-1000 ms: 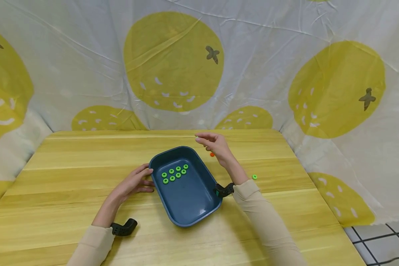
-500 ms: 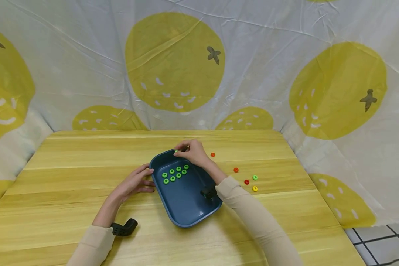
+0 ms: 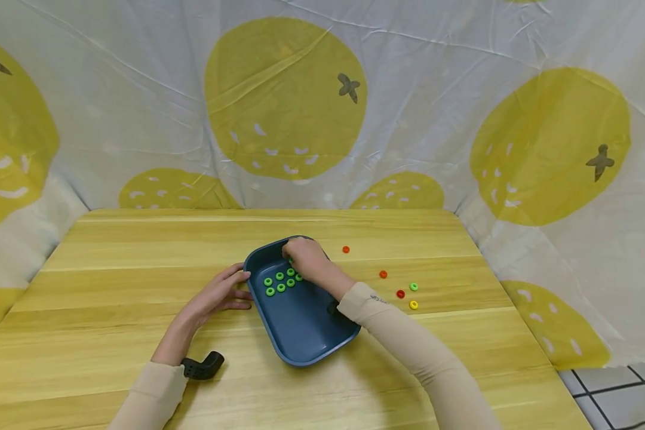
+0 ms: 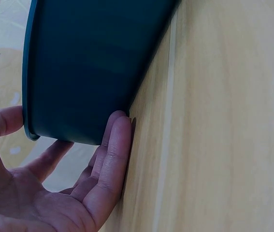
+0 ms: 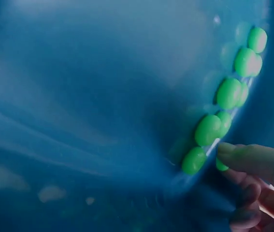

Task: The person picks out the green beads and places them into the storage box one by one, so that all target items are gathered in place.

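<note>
A dark blue rectangular tub (image 3: pixel 306 334) sits at an angle on the wooden table. Several small green rings (image 3: pixel 281 288) lie in two rows on its floor near the far end. My left hand (image 3: pixel 218 295) rests against the tub's left side, thumb at the rim and fingers along the outer wall (image 4: pixel 79 96). Inside the tub's far end, my right hand (image 3: pixel 309 260) pinches one more green ring (image 5: pixel 222 165) between thumb and finger, just beside the far row. That hand partly hides the rings at the right in the head view.
On the table right of the tub lie orange rings (image 3: pixel 383 274), a red ring (image 3: pixel 400 294), a green ring (image 3: pixel 414 286) and a yellow ring (image 3: pixel 413 305). A fruit-patterned cloth (image 3: pixel 408 119) hangs behind the table's back edge.
My right hand has come left from beyond the tub's far right side with the green ring, then down into the tub. The left hand has stayed at the tub's side.
</note>
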Motion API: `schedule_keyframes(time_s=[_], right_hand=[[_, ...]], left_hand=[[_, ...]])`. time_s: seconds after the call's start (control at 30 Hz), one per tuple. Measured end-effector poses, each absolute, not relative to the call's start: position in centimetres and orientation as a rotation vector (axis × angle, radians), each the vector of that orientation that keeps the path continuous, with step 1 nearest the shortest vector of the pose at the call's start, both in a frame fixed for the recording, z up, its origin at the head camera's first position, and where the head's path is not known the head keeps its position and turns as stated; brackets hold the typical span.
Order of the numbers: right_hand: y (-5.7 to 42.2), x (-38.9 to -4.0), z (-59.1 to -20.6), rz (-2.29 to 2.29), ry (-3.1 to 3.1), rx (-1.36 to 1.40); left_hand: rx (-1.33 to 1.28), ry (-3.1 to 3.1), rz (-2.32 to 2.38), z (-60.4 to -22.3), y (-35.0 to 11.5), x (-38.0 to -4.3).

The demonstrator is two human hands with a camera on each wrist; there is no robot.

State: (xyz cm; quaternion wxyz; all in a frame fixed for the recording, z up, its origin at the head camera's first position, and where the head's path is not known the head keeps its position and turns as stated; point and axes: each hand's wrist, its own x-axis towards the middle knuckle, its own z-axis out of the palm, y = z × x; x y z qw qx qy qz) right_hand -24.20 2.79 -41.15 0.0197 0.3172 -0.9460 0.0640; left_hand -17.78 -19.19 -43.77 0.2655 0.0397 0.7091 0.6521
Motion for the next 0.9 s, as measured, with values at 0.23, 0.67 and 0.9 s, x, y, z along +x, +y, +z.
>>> schedule_keyframes(time_s=[0.23, 0.67, 0.9], right_hand=[[2.8, -24.5, -42.1, 0.151, -2.925, 0.991], [3.4, -24.0, -41.1, 0.317, -2.970, 0.943], [4.3, -24.1, -39.8, 0.871, -2.911, 0.807]], left_hand=[[0.121, 1.921, 1.761, -43.8, -19.0, -17.8], [0.113, 1.909, 1.760, -43.8, -18.9, -17.8], [0.123, 1.911, 1.767, -43.6, -19.0, -17.7]])
